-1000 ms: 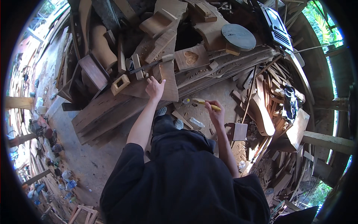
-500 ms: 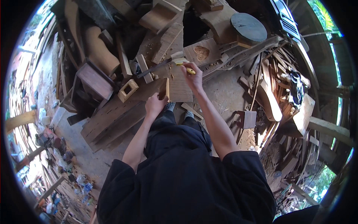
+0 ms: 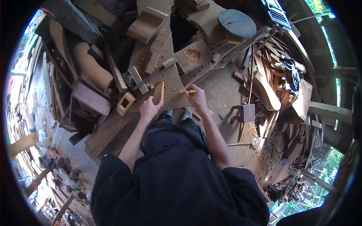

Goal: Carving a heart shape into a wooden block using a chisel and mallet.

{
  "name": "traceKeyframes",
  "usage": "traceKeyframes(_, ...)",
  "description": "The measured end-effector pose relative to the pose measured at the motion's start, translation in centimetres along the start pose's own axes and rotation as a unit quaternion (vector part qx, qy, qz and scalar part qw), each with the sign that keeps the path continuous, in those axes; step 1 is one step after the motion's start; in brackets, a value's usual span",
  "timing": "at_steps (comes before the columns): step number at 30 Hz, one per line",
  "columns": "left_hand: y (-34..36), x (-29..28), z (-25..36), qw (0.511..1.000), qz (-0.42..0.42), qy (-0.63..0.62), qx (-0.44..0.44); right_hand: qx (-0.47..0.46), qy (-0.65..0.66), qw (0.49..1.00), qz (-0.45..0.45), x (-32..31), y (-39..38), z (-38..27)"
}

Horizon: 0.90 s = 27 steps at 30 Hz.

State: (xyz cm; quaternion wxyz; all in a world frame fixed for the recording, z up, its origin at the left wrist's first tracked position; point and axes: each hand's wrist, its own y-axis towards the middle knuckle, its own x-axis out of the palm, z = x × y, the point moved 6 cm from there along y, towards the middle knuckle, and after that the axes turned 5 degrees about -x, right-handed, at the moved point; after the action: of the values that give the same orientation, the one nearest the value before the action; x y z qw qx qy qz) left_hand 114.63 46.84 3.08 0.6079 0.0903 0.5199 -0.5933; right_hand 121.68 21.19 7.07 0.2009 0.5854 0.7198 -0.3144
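My left hand (image 3: 149, 109) grips a small flat wooden piece (image 3: 159, 93) and holds it upright on a broad wooden board (image 3: 174, 81). My right hand (image 3: 197, 98) is closed on a tool with a yellow handle (image 3: 191, 91), whose tip points left toward the small piece over the board. A hammer with a dark handle (image 3: 152, 75) lies on the board just beyond my hands. A small hollow square wooden block (image 3: 125, 103) rests to the left of my left hand.
Piles of planks, carved wooden parts and offcuts surround the board. A round grey disc (image 3: 236, 23) lies at the back, a small wooden stool (image 3: 245, 112) stands on the dirt floor to the right, and paint cans (image 3: 62, 165) sit at lower left.
My left hand has come back off the board's far part and now holds the small piece upright. My right hand has brought the yellow-handled tool up beside it.
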Motion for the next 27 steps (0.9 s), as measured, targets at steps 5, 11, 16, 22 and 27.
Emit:
traceKeyframes(5,0.6,-0.6,1.4,0.999,-0.001,0.026,0.029,-0.121,0.189,0.971,0.083,2.6,1.1,-0.7)
traceKeyframes(11,1.9,0.1,-2.3,0.942,-0.127,-0.306,-0.057,0.012,-0.062,0.994,-0.088,0.2,-2.1,1.2)
traceKeyframes(16,6.1,-6.1,-0.8,0.956,0.087,-0.257,0.109,0.120,-0.067,0.989,-0.054,-4.4,-5.1,6.3)
traceKeyframes(22,13.8,-12.6,3.4,0.962,0.270,0.030,0.026,0.129,-0.013,0.992,0.011,-6.2,-7.4,8.3)
traceKeyframes(27,17.7,-11.3,3.1,0.969,0.210,0.108,0.070,0.081,0.015,0.995,0.056,-5.7,-8.1,6.1)
